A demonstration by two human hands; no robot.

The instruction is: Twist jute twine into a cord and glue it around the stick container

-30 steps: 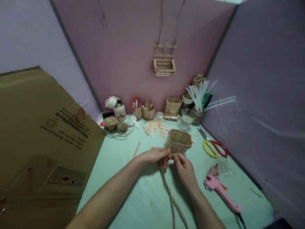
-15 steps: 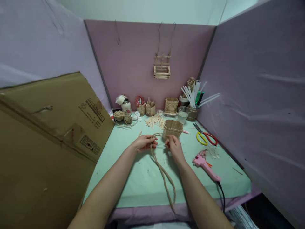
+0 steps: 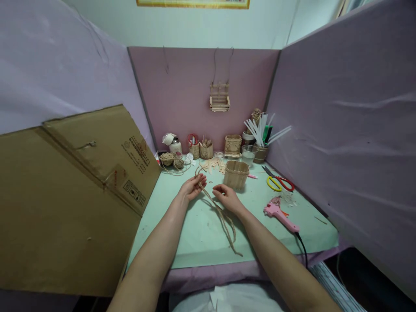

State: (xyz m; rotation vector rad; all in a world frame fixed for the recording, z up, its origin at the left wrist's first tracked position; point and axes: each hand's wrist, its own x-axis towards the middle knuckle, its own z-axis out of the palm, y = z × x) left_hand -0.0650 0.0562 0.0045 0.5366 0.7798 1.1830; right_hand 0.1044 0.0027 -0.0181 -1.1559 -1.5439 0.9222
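Both hands have drawn back from the small woven basket of pale sticks and twine [image 3: 236, 174], which half a second ago sat right at the fingertips and now stands clear of them on the mint-green table top [image 3: 195, 234], just beyond the right hand. The left hand [image 3: 193, 186] has lifted the upper end of the braided tan jute cord [image 3: 221, 214], its fingers loosely curled around it near the top loop. The right hand [image 3: 227, 198] rests on the cord lower down, fingers bent over it, though whether it truly pinches the strand cannot be told. From the hands the doubled, rough, plaited cord runs toward the near table edge and ends there in a frayed tail. A pink glue gun [image 3: 280, 213] lies to the right.
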